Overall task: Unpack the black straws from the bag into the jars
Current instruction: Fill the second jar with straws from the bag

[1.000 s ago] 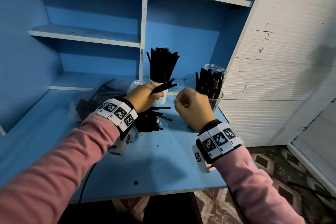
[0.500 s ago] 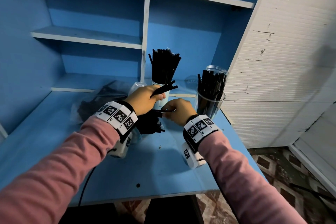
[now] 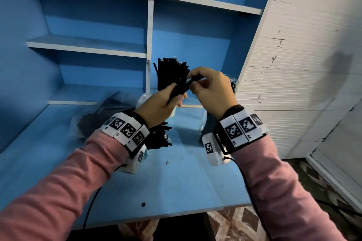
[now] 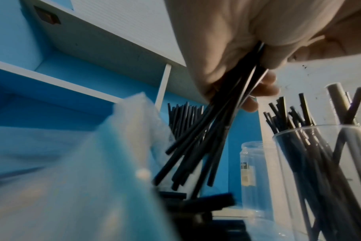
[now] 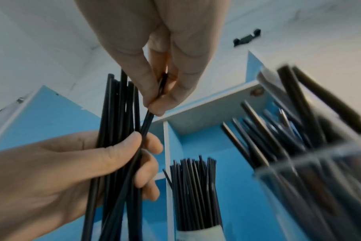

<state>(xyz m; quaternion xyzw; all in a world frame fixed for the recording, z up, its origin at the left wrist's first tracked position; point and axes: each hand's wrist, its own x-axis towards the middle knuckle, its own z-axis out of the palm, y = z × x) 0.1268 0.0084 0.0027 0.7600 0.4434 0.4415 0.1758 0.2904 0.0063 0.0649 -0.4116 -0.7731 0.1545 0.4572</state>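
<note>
My left hand point(image 3: 177, 98) grips a bundle of black straws point(image 3: 179, 89) in front of the shelf; the right wrist view shows that bundle point(image 5: 118, 130) upright in its fist point(image 5: 72, 163). My right hand point(image 3: 193, 80) pinches the top end of one straw point(image 5: 153, 104) leaning against the bundle. A white jar packed with straws point(image 3: 170, 72) stands behind the hands. My right hand mostly hides a clear jar of straws point(image 4: 324, 163) on the right. The clear plastic bag point(image 3: 101, 115) lies at the left, with straw ends point(image 3: 158, 137) poking out under my left wrist.
An empty clear jar point(image 4: 251, 163) stands between the two filled ones. The blue table point(image 3: 176, 182) backs onto blue shelves with a white divider point(image 3: 149, 45). A white panel wall point(image 3: 293, 84) closes the right side. Wrist cables hang over the front edge.
My right hand has risen from the straws on the table, carrying one straw up to the left hand's bundle. The left hand has lifted a little with its bundle.
</note>
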